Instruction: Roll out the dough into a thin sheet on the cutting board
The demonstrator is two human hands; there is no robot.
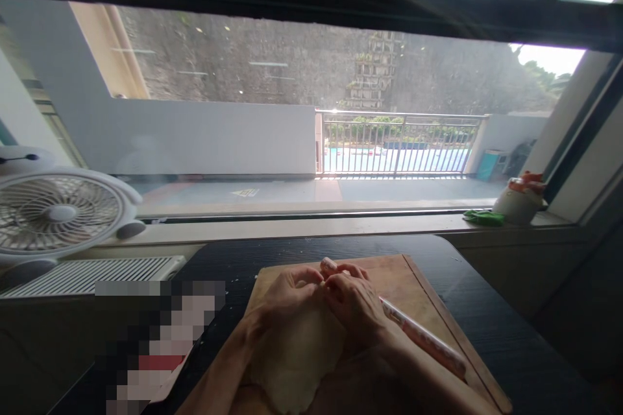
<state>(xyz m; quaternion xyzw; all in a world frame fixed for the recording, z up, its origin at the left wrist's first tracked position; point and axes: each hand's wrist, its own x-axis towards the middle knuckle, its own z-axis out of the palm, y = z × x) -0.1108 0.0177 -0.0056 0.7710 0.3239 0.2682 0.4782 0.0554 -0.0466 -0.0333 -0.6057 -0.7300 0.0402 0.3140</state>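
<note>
A thin, pale sheet of dough [296,363] lies on a wooden board [413,285], with its near edge uneven. At its far end my left hand [292,288] has its fingers curled and pinched on the dough's edge. My right hand [353,295] is right beside it, fingers bent and closed at the same edge. The fingertips nearly meet, and the bit of dough between them is mostly hidden. A clear tube-like rolling pin [423,337] with a reddish pattern slants across the board, its middle hidden under my right hand.
The board rests on a dark table [477,292] with pale specks. A blurred-out object [170,343] lies at the table's left edge. A white fan [63,214] stands at left. On the window sill [311,225] are a pale pot [518,204] and a green cloth-like thing [484,216].
</note>
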